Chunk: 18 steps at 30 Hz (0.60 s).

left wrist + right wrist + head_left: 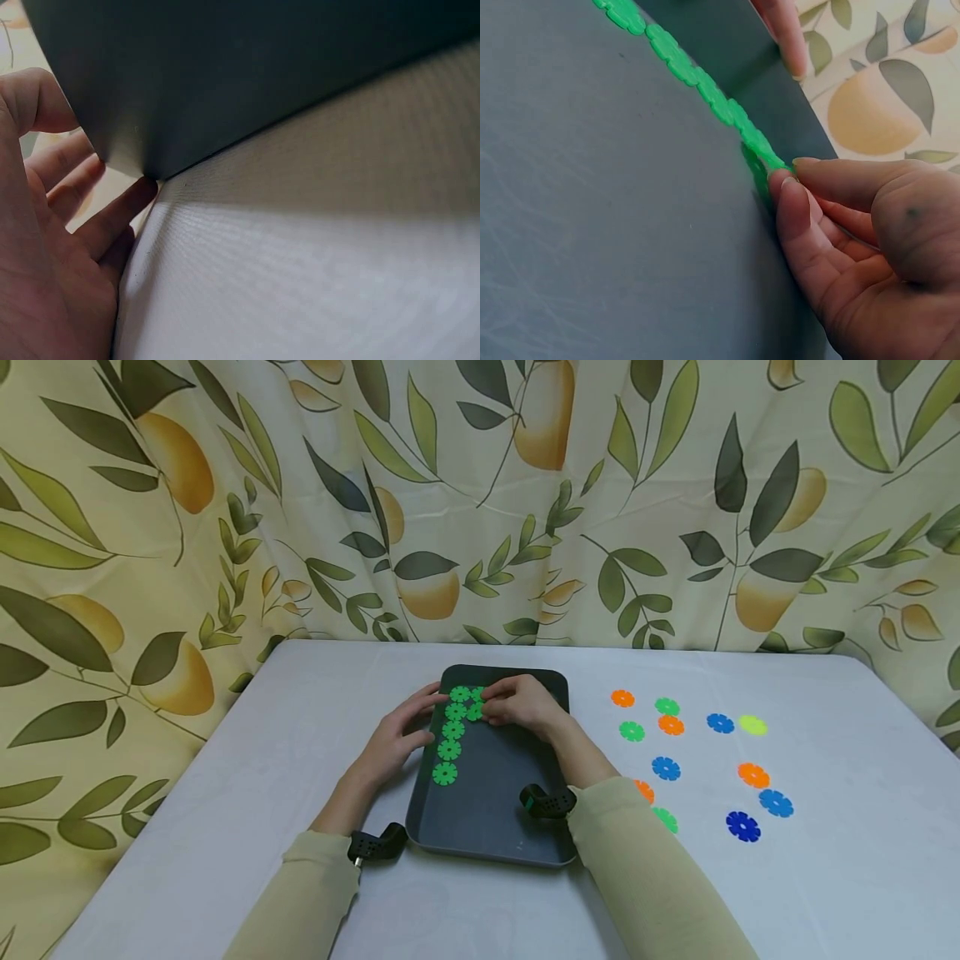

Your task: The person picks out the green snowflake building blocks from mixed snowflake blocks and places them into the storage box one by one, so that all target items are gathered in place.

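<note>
Both sleeves come in over the near edge of the table. Past them lies a dark tray, carrying a line of green discs joined along its left side. Left hand rests at the tray's left rim, fingers relaxed and straight. Right hand pinches the far green disc near the tray's far edge. These discs look thin, light, stiff plastic; best pinched by the notched rim. Loose coloured discs lie scattered toward the table's right edge.

A table with a pale grey-white cloth fills the foreground. Behind and to the left hangs a cream curtain printed with dark leaves and yellow fruit. Light is soft and even.
</note>
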### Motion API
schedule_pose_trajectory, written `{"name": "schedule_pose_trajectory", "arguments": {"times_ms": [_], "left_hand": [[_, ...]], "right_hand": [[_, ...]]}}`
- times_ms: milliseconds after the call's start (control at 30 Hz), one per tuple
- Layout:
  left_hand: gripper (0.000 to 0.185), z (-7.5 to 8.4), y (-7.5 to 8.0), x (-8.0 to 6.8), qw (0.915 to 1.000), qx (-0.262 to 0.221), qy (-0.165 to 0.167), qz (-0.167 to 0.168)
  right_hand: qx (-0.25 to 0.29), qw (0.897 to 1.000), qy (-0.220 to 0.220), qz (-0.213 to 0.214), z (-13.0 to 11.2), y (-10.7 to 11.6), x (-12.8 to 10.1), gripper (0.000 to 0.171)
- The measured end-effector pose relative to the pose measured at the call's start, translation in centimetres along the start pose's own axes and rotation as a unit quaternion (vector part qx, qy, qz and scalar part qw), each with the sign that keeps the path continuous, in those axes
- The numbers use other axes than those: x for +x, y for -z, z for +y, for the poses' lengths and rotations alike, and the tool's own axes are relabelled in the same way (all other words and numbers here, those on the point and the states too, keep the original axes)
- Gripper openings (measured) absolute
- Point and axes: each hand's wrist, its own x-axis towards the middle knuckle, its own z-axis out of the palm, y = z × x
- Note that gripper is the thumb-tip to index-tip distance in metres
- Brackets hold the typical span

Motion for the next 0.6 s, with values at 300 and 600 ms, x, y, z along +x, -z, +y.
{"name": "schedule_pose_trajectory", "arguments": {"times_ms": [300,600], "left_hand": [[0.056,0.22,0.01,0.06,1.0,0.005,-0.001,0.003],[0.056,-0.05,0.07,-0.01,0.9999,0.01,0.003,0.002]], "right_hand": [[-0.016,1.0,-0.006,0.021,-0.23,0.22,-0.19,0.03],[0.005,0.999,-0.018,0.037,-0.28,0.3,-0.34,0.03]]}}
